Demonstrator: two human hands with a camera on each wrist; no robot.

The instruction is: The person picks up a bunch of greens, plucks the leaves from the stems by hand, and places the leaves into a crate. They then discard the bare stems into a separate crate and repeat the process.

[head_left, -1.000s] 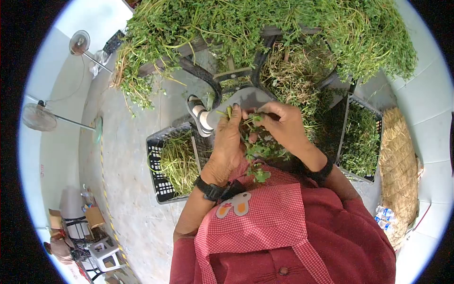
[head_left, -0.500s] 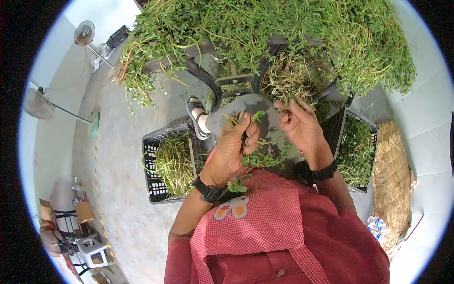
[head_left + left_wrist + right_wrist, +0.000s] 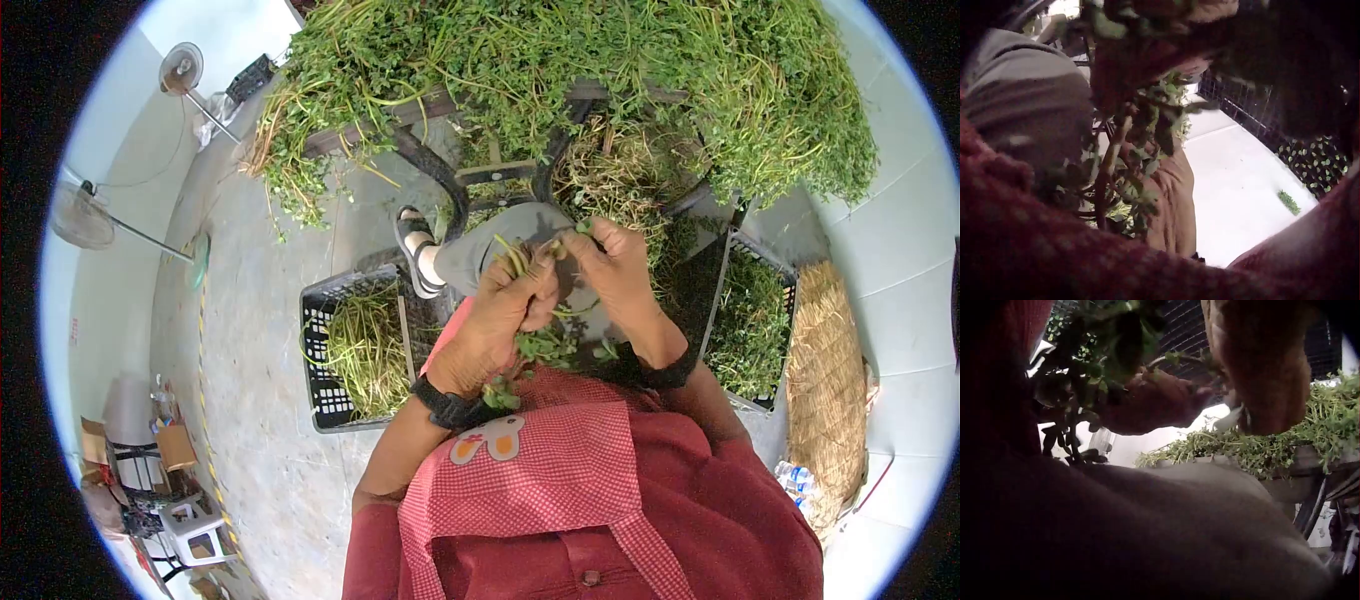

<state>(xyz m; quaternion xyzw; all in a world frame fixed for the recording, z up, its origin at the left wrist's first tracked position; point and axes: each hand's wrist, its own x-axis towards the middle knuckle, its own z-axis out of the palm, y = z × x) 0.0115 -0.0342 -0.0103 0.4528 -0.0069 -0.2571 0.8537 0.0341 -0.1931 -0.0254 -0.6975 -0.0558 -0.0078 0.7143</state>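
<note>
Drawn back in after hanging apart half a second ago, the right hand (image 3: 618, 285) now meets the left hand (image 3: 500, 315) in front of the checked apron (image 3: 565, 440), their fingertips nearly touching. The left hand is curled around a small bunch of greens (image 3: 545, 347) — stem ends (image 3: 512, 256) poking out above the thumb, leaves trailing below toward the apron. The right thumb and forefinger appear to pinch a bit of stem just beside the left fingertips, though the wrist views are too dark to settle the detail. Careful work here would seem to call for a firm but uncrushing left grip, with the right pinching close to the held point, so that each sprig parts cleanly — the growth looks thin and easily bruised. Ahead lies a heap of similar greenery (image 3: 560, 50); on the floor, at the person's left, a black crate (image 3: 330, 400) holds pale stalks (image 3: 370, 350).
</note>
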